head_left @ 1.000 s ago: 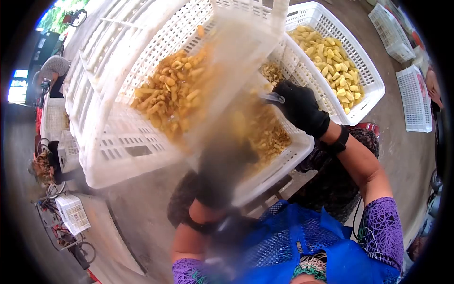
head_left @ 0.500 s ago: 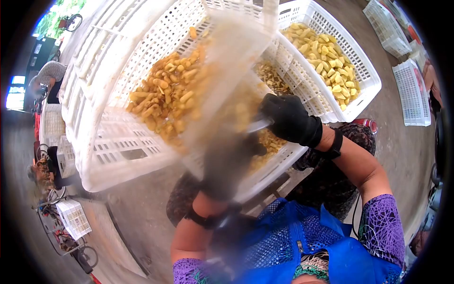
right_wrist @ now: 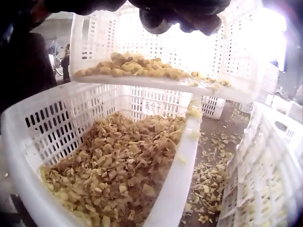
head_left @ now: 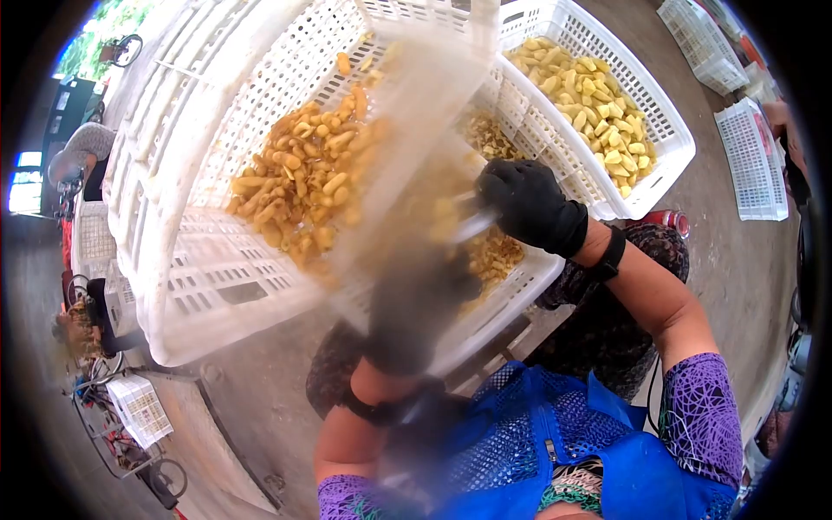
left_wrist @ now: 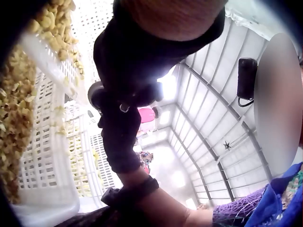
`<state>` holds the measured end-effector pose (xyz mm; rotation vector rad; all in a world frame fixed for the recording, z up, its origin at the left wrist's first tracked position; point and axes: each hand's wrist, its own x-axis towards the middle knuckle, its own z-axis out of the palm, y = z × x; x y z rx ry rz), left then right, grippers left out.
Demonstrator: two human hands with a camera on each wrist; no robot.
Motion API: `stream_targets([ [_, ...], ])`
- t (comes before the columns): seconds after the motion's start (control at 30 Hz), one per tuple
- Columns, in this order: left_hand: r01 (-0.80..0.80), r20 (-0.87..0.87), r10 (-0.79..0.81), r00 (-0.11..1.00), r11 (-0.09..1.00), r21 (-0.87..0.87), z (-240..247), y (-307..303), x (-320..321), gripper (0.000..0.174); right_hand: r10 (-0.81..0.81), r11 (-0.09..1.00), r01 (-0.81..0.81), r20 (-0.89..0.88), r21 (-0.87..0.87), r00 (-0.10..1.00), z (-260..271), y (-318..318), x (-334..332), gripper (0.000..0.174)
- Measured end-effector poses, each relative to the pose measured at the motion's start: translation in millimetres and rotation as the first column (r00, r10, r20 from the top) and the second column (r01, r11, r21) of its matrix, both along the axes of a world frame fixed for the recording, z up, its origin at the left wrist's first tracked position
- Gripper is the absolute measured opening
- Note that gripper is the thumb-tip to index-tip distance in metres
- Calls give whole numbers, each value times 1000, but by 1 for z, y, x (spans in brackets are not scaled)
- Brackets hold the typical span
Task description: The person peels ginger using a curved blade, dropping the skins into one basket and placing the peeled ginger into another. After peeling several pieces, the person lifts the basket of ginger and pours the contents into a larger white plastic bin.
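Observation:
My right hand (head_left: 530, 208), in a black glove, grips a silver peeler (head_left: 473, 225), its shape blurred. Opposite it, the gloved left hand (head_left: 412, 308) is smeared by a hazy patch; a yellow piece (head_left: 445, 213) shows by its fingers, close to the peeler. Below both hands is a white crate (right_wrist: 161, 198) of thin brown-yellow peelings (right_wrist: 123, 175). Across its rim lies a second crate (right_wrist: 165, 83) with brownish, finger-shaped pieces (head_left: 299, 165). In the left wrist view the left hand (left_wrist: 137, 61) hangs right over the right hand (left_wrist: 120, 137).
On the right stands another white crate (head_left: 667, 143) with pale yellow pieces (head_left: 598, 104). Loose peelings (right_wrist: 208, 189) litter the floor beside the crates. More crates (head_left: 750, 165) stand at the far right, and a red can (head_left: 669, 222) is near my knee. Another person (head_left: 87, 152) is at far left.
The right hand has shifted slightly down and left, nearer the left hand, its peeler showing more. The left hand stays in nearly the same place. The head view has swung slightly.

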<state>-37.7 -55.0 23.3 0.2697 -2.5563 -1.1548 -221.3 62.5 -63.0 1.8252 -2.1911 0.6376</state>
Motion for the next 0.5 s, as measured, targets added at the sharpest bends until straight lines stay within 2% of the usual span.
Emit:
stream_targets([
  [0.07,38,9,-37,999,978,-205,-7,-4,2,12,-6,1000,6,-46,5,999,-3,1,-1,20],
  [0.17,-6,-17,3,1000,983,-181,-9,-4,6,11,-32,999,31,21,31,999,-4,0,-3,18],
  [0.23,-5,-29,-1,1000,980,-200,-7,-3,8,11,26,998,-17,182,-53,983,-3,3,-1,14],
  [0.27,1,-40,-10,999,976,-220,-6,-3,8,11,25,998,-16,182,-54,983,-3,3,-1,14],
  [0.33,14,-49,-26,998,972,-234,-2,-5,8,14,153,985,-170,345,20,926,-3,4,-1,11],
  [0.37,25,-58,-40,998,969,-246,-1,-6,7,17,153,985,-170,345,19,926,-1,4,1,11],
  [0.43,6,-6,-8,1000,961,-278,-4,-5,6,21,270,963,-245,487,-116,831,5,1,5,18],
  [0.47,-12,44,27,999,950,-311,-4,-5,6,25,272,962,-246,487,-117,830,3,1,4,18],
  [0.5,-13,44,28,999,950,-311,-3,-5,4,25,297,953,-275,568,-126,767,0,2,3,20],
])
